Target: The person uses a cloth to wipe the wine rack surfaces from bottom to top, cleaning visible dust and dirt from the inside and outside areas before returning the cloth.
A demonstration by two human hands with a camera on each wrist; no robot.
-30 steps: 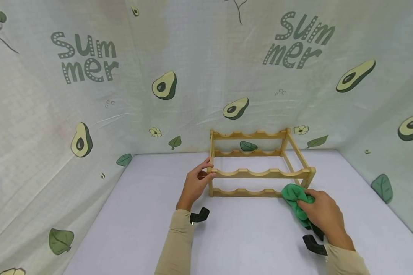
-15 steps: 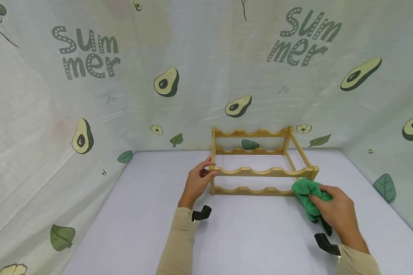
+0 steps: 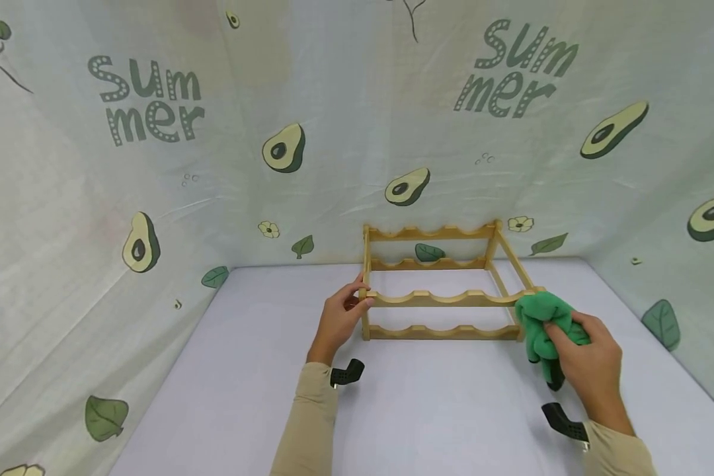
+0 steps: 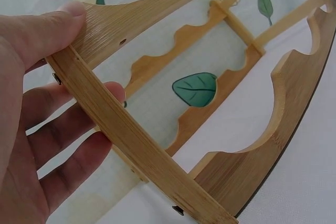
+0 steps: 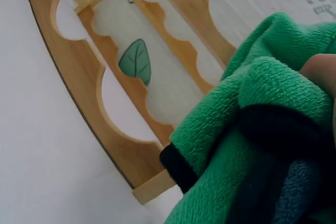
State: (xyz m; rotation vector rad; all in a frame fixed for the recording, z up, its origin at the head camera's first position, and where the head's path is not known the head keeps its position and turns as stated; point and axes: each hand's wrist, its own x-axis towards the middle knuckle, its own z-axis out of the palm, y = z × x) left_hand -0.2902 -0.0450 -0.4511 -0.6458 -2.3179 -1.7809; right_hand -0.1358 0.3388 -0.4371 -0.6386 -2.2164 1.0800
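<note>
A two-tier wooden bottle rack [image 3: 440, 299] with scalloped rails stands near the back of the table. My left hand [image 3: 340, 317] grips its front left upright; in the left wrist view the thumb [image 4: 63, 22] lies on the upper front rail and the fingers reach behind the post. A bunched green cloth [image 3: 544, 324] with black edging is in my right hand [image 3: 595, 363], up against the rack's front right corner. In the right wrist view the cloth [image 5: 262, 87] covers the upper part of that corner, and only a bit of the hand shows.
The table [image 3: 244, 396] has a white cover. Behind and beside it hangs a pale curtain [image 3: 333, 99] printed with avocados, leaves and lettering. A black wrist mount [image 3: 346, 373] sits on the left wrist, another black mount [image 3: 564, 423] on the right.
My right hand has moved the cloth from the lower front rail rightward and up to the upper front right corner. The left hand keeps its hold, and the rack stays in place.
</note>
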